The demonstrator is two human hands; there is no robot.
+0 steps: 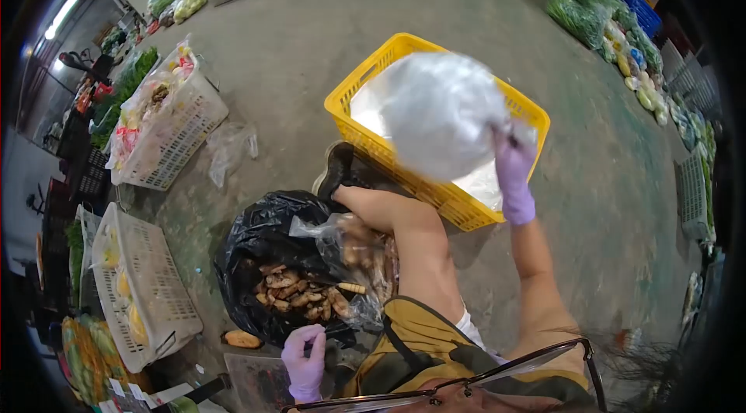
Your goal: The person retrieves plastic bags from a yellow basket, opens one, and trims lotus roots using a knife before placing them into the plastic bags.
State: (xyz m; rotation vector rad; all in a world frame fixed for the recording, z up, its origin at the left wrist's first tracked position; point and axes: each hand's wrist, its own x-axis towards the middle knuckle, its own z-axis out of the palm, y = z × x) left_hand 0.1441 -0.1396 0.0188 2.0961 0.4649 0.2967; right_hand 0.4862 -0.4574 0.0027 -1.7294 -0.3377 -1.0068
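Bag: One puffy white bag (447, 114) was held up over the yellow crate, and it was blurred.
Right hand: One hand (514, 150), in a purple glove, was closed on the edge of the white bag, with the fingers pinched together.
Left hand: One hand (305, 362), in a purple glove, was held low, near the black bag. Its fingers were partly bent. Whether a thing was held in it could not be told.
Yellow crate: One crate (373, 141) was set on the floor (295, 48). White lining (369, 104) was seen in two patches, one on each side of the white bag.
Black bag: One open bag (233, 257) was seen by the bent leg (420, 238). Many brown lumps (287, 289) were seen in it, too many to be counted.
Clear bags: Two were seen. One see-through bag (361, 246) was placed against the black bag, with brown lumps showing through. One crumpled bag (231, 150) was left flat on the floor.
Loose lump: One brown lump (242, 339) was left on the floor, just beside the black bag.
Pale crates: Two were seen near, on the left side. One upper crate (179, 137) was filled with bags, and yellow things were seen in one lower crate (155, 281).
Shoe: One black shoe (337, 168) was seen beside the yellow crate.
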